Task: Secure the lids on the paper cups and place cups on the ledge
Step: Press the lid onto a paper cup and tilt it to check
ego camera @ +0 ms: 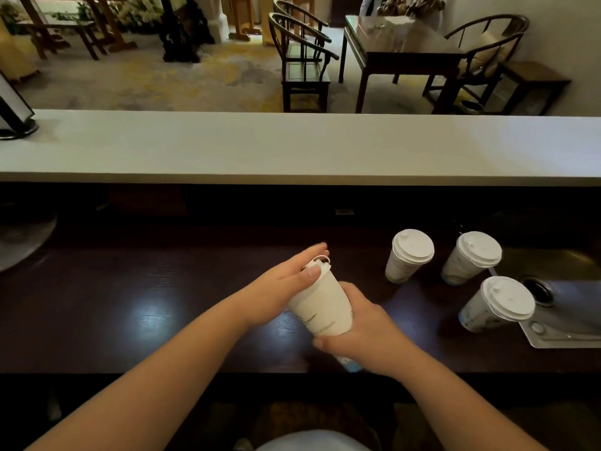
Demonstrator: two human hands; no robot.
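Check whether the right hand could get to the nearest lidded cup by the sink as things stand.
Probably not yet: the right hand is wrapped round the held cup. The path to the nearest lidded cup over the dark counter looks clear.

held cup (322, 307): white paper, tilted, lid (317, 265) partly on | three lidded cups (410, 255): upright, right | ledge (292, 148): white

Dark wooden counter (162, 307), glossy, runs the full width. Three lidded paper cups (410, 255) stand upright on its right part, near a metal sink (566, 330) set in the right end. Pale ledge (292, 148) beyond carries a black stand (14, 115) at far left.
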